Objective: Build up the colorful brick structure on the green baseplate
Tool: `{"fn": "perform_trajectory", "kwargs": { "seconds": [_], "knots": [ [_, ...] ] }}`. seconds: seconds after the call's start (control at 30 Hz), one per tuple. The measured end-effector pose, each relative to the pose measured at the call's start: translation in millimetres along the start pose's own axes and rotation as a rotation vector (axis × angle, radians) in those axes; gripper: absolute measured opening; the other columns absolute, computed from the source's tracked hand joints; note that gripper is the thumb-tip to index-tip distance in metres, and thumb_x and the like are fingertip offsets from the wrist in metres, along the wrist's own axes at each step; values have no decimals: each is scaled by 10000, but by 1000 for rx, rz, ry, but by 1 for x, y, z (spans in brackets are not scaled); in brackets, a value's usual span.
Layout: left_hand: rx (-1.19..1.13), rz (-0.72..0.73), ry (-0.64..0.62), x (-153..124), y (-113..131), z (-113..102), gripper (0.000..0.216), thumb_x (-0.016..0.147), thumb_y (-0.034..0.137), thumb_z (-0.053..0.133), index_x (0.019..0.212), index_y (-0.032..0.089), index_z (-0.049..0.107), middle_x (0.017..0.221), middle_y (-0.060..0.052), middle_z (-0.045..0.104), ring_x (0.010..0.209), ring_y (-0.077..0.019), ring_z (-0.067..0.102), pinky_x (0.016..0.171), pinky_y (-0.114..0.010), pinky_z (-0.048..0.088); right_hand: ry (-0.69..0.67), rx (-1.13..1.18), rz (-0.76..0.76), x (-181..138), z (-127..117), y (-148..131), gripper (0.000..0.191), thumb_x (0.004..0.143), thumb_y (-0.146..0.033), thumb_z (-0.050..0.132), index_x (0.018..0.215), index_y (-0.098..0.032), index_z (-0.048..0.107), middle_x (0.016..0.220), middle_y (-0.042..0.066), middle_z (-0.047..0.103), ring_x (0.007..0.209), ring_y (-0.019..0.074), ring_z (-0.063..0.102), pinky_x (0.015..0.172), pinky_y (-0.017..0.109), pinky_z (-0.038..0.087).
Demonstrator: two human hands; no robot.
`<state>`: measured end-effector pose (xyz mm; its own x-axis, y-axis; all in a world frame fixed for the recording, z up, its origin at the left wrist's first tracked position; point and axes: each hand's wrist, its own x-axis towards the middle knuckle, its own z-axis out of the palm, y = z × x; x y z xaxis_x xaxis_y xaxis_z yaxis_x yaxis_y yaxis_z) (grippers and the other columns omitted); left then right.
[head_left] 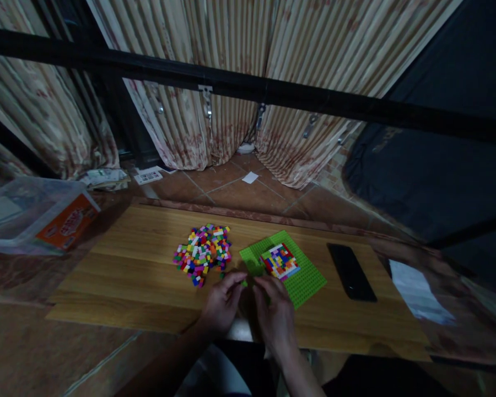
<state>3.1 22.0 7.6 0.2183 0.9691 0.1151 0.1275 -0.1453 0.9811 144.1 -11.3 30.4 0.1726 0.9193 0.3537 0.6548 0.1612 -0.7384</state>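
My left hand (224, 302) is closed in a pinch, with a small green brick (244, 283) at its fingertips, just off the left edge of the green baseplate (308, 281). Close beside it, my right hand (276, 309) has its thumb and fingers drawn together by the baseplate's near-left side; whether anything sits between them is hidden. On the baseplate lies a square patch of mixed-colour bricks (280, 260), mostly red, orange, white and blue. A loose pile of small multicoloured bricks (204, 251) spreads over the wooden board to the left.
The bricks and baseplate rest on a low wooden board (128, 264). A black phone-like slab (351, 272) lies right of the baseplate, and a paper sheet (417, 289) beyond it. At far left stands a clear plastic bin (33, 212). A dark bar (231, 82) crosses before the curtains.
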Motion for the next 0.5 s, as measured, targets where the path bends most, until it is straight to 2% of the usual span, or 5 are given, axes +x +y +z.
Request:
{"fn": "perform_trajectory", "kwargs": {
  "seconds": [0.13, 0.27, 0.4, 0.5],
  "knots": [
    [-8, -1, 24, 0, -4, -1, 267, 900, 266, 515, 1116, 181, 647, 1111, -79, 718, 1037, -184, 679, 955, -345, 545, -57, -65, -26, -1, 12, -6, 249, 942, -247, 492, 1046, -217, 716, 1009, 82, 693, 975, 226, 615, 874, 380, 501],
    [-7, -18, 26, 0, -8, -1, 284, 893, 265, 517, 1136, 174, 633, 1103, -83, 720, 1042, -184, 680, 965, -359, 542, -23, -78, -29, -1, 16, -9, 235, 941, -233, 492, 989, -223, 722, 987, 73, 695, 963, 225, 612, 865, 375, 495],
    [1, -14, 18, 0, -8, 1, 279, 895, 290, 514, 1123, 179, 633, 1084, -79, 722, 1034, -182, 682, 949, -353, 551, -7, -16, 11, 1, 10, -9, 197, 933, -244, 513, 943, -221, 708, 951, 63, 697, 928, 211, 620, 830, 349, 499],
    [-5, -29, 5, -1, -5, 2, 284, 896, 319, 520, 1122, 184, 627, 1049, -77, 722, 958, -174, 698, 884, -329, 577, 71, -10, 40, 10, -4, -3, 175, 922, -283, 538, 929, -218, 700, 952, 67, 699, 924, 211, 627, 832, 347, 493]
  ]
}}
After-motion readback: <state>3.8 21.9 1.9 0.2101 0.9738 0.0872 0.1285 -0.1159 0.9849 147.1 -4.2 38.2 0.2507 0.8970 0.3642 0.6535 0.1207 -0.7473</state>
